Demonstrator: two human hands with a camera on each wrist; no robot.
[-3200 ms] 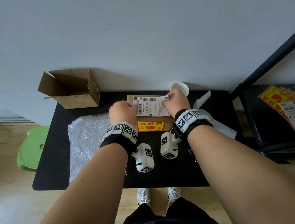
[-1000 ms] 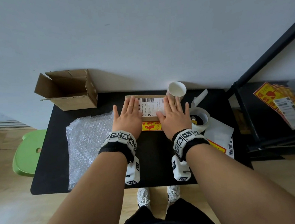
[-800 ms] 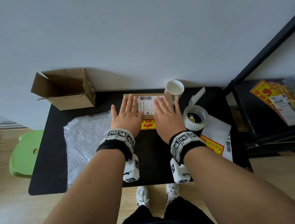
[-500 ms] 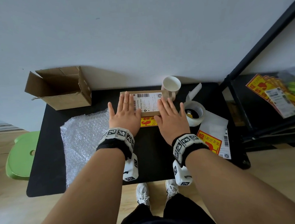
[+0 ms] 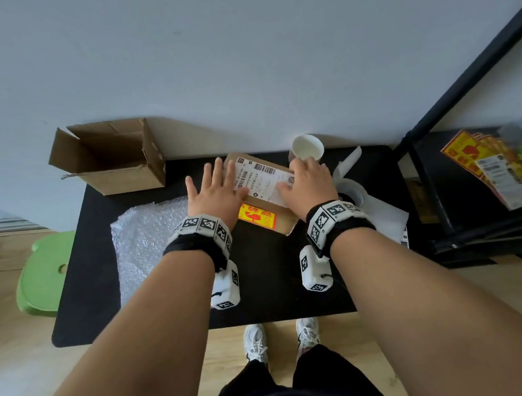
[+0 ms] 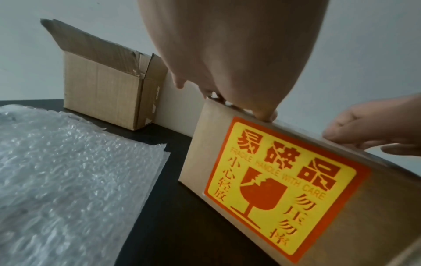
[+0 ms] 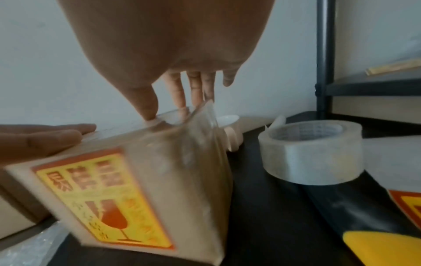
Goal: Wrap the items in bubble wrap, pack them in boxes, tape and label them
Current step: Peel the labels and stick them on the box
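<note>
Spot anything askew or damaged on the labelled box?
The sealed box sits skewed to the table edge under both hands. At its right end a loose tape flap sticks up unpressed. Shipping label looks flat.

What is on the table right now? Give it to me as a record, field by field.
sealed box: turned askew on the black table
shipping label: on the box top
fragile sticker: on the box's near side
left hand: flat on the box top
right hand: on the box top, fingers bent over it
open box: back left corner
bubble wrap: left of the sealed box
tape roll: right of it
</note>
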